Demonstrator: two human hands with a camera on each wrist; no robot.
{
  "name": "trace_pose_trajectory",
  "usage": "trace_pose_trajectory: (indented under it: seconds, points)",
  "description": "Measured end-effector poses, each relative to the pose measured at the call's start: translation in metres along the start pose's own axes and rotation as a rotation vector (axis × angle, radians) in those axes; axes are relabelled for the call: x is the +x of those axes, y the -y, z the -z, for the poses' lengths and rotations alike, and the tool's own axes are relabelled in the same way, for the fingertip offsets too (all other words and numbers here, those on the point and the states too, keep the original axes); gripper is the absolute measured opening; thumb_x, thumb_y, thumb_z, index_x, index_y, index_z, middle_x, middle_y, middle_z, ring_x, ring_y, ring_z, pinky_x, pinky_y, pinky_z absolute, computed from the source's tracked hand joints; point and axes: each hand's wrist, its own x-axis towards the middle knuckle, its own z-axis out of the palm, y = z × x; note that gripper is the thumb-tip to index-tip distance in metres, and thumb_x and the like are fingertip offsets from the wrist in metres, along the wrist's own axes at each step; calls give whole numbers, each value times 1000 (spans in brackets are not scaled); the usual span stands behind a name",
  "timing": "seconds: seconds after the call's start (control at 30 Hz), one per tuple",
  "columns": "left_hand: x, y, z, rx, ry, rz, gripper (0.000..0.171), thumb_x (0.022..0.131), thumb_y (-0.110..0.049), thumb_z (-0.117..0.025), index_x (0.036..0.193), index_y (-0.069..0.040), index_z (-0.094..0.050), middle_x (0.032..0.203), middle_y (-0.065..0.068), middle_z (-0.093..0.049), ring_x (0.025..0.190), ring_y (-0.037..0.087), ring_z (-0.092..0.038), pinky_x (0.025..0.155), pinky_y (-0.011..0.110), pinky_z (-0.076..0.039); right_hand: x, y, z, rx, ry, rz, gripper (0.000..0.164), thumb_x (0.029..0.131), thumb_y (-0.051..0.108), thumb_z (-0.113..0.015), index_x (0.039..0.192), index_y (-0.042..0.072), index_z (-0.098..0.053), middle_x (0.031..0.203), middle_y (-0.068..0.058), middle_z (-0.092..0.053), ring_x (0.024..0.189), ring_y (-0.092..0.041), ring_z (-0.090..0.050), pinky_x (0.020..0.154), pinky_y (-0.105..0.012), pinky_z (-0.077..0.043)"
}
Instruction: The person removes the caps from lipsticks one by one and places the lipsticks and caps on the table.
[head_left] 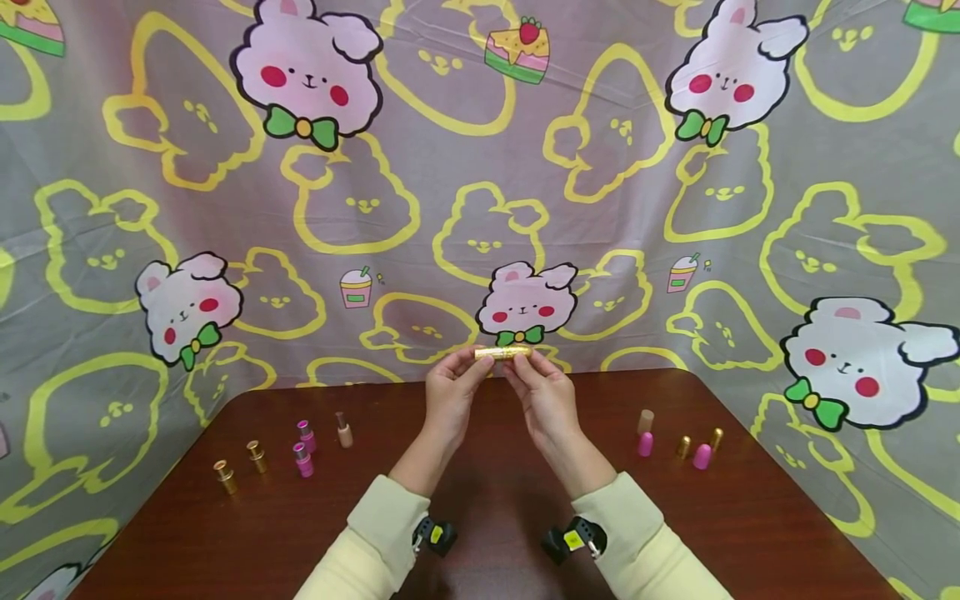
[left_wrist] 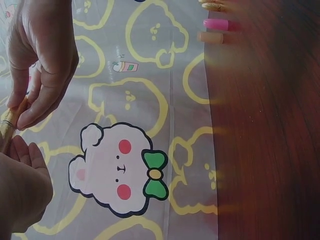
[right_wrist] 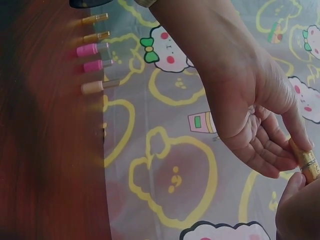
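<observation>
A gold lipstick is held level above the far part of the table, between both hands. My left hand pinches its left end with thumb and fingers. The right end is pinched by my right hand. In the right wrist view a dark seam rings the middle of the gold lipstick, and the left hand reaches in from above. The left wrist view shows the right hand at top left, with the gold lipstick partly cut off by the frame edge.
Uncapped lipstick tubes stand on the left of the brown table: gold, magenta and beige. Caps stand on the right: beige, pink and gold. A patterned cloth hangs behind the table.
</observation>
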Motion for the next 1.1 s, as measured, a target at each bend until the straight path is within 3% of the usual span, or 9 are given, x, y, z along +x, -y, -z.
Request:
trace_pose_trajectory:
  seconds: [0.27, 0.47, 0.7, 0.77, 0.97, 1.1]
  points:
    - [6, -5, 12, -54, -19, -47, 19, 86, 14, -62, 86, -4, -70, 81, 4, -68, 74, 11, -67, 75, 27, -56, 8, 10, 7, 52, -40, 61, 32, 94, -6, -55, 124, -17, -54, 90, -7, -67, 78, -14, -68, 84, -29, -53]
    - [10, -12, 26, -71, -29, -47, 25, 87, 16, -59, 85, -7, -69, 81, 4, -69, 75, 12, -68, 77, 28, -56, 12, 21, 16, 50, -55, 72, 20, 94, -6, -55, 109, -4, -68, 90, -8, -68, 79, -16, -69, 84, -29, -53]
    - [8, -17, 36, -78, -17, -25, 21, 89, 15, -57, 87, -5, -64, 84, 5, -67, 77, 14, -68, 83, 34, -55, 14, 25, 25, 4, -46, 76, 20, 93, -6, -58, 96, 5, -74, 91, -7, -70, 83, -17, -69, 85, -31, -53]
    - [6, -19, 39, -77, -13, -19, 19, 90, 14, -56, 88, -3, -63, 84, 6, -67, 76, 14, -68, 83, 35, -55, 14, 27, 29, -23, -42, 77, 20, 93, -5, -58, 96, 6, -75, 91, -6, -70, 83, -17, -69, 86, -31, -53]
    - [2, -26, 49, -48, 10, -2, 12, 92, 11, -54, 92, -1, -58, 83, 6, -67, 77, 16, -69, 82, 35, -56, 15, 34, 40, -103, -38, 88, 24, 93, -5, -58, 117, -9, -64, 90, -4, -69, 82, -15, -68, 88, -34, -52]
    - [1, -31, 59, -18, 9, 7, 7, 93, 8, -55, 94, 1, -55, 82, 6, -67, 78, 17, -69, 82, 35, -55, 15, 41, 48, -142, -33, 80, 18, 93, -3, -59, 103, 5, -72, 91, -4, -69, 85, -15, -68, 92, -36, -49]
